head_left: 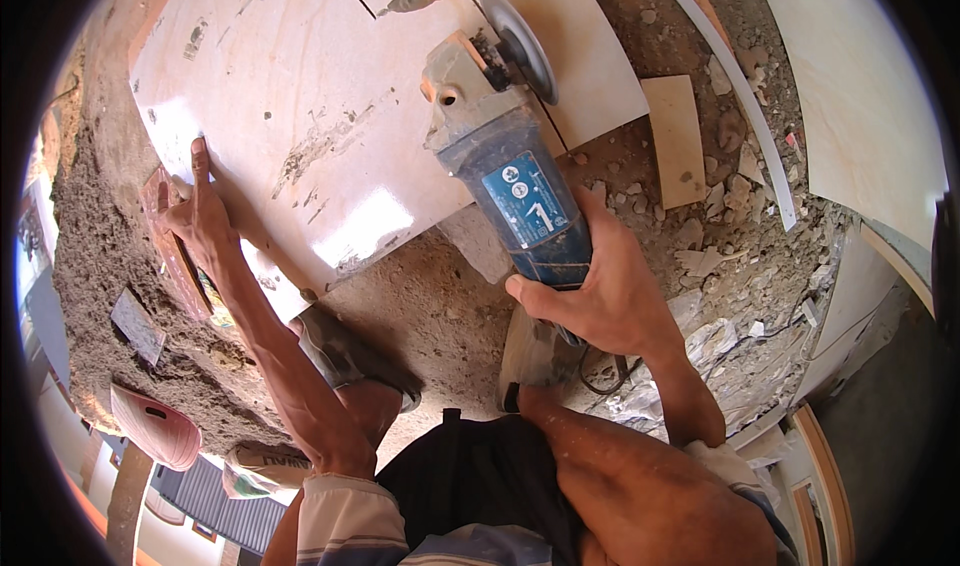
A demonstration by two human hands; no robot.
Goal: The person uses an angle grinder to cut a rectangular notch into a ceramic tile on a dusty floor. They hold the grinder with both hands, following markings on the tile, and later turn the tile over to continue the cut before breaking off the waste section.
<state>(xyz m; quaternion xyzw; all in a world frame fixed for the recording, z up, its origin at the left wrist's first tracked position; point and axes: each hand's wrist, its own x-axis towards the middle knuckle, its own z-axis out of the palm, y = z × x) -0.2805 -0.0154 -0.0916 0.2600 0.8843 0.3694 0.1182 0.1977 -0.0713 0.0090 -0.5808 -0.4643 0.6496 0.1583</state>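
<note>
On my feed the blue-and-grey angle grinder with a metal disc (515,191) lies ahead of the right hand (610,281), its long axis running forward and slightly left; I see that hand closed around the rear of its body, thumb across the near side; the disc (522,48) stands edge-on over the large cream marbled tile (330,86), roughly in line with the dark straight line (554,129) across it, though I cannot tell whether they touch; the left hand (205,216) is at the tile's left edge, index finger out along the surface, the others bent, and I cannot tell how firmly they grip; so the right is nearer the disc, the left well apart; the tile lies on brown dirt ground (400,276), smudged grey; I find a narrow cream tile strip (675,141) and pale broken chips (700,258) crowding the right side
</note>
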